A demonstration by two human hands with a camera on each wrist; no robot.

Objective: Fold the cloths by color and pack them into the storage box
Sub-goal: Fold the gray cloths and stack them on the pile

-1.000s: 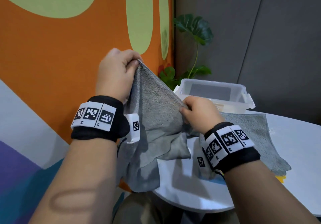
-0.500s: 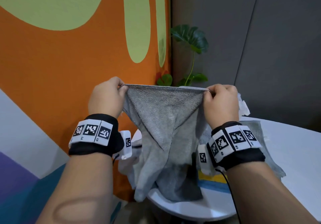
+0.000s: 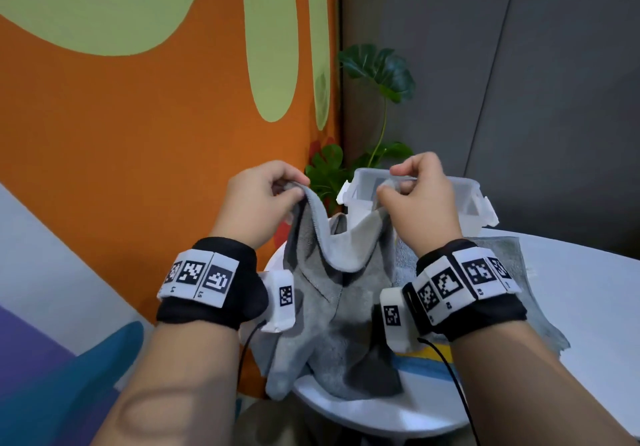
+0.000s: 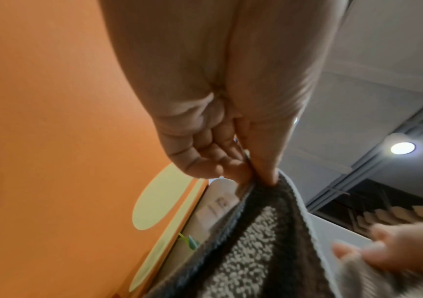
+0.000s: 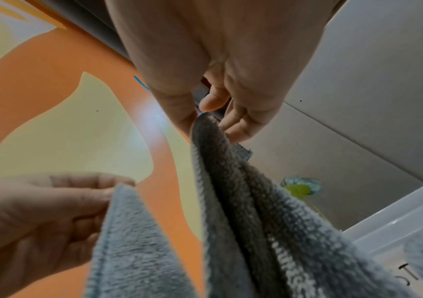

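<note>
Since 0.5 s ago both hands have come closer together, so the grey cloth (image 3: 341, 274)'s top edge, taut then, now sags in a U between them. Left hand (image 3: 258, 199) pinches one corner w/ thumb + fingers; right hand (image 3: 420, 196) pinches the other. Fluffy terry cloth hangs over the near edge of the round white table (image 3: 585, 293). Clear plastic storage box (image 3: 476, 205) sits at far side, lid off. Another grey cloth (image 3: 512, 255) lies flat on the right. Orange/green mural left, grey wall panels right, leafy plant (image 3: 379, 71) in corner.

left hand (image 3: 258, 199): raised, pinch grip | right hand (image 3: 420, 199): raised alongside, pinch grip
</note>
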